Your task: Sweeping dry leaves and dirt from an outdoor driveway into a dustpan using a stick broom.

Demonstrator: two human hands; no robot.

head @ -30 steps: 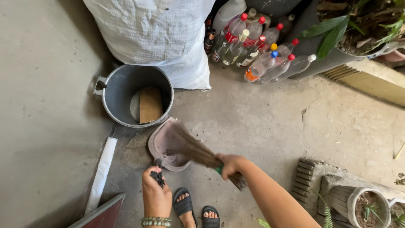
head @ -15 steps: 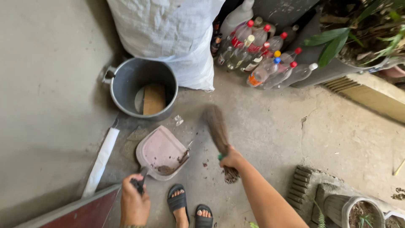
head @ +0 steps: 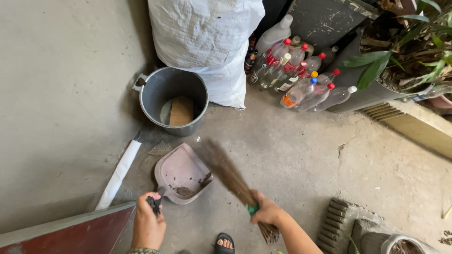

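Against the grey concrete wall (head: pixel 61 94) stood a bulging white woven sack (head: pixel 207 42), then a round grey metal bucket (head: pixel 173 101). Just below it lay the pink plastic dustpan (head: pixel 181 173), its handle gripped by the left hand (head: pixel 149 226). The right hand (head: pixel 267 212) clasped a brown straw hand broom (head: pixel 226 171); short, low strokes toward the pan's lip would probably serve best.

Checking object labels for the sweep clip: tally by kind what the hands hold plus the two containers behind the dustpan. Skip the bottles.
Pink dustpan, in left hand: 1
Hand broom, in right hand: 1
Grey metal bucket: 1
White woven sack: 1
Total: 4
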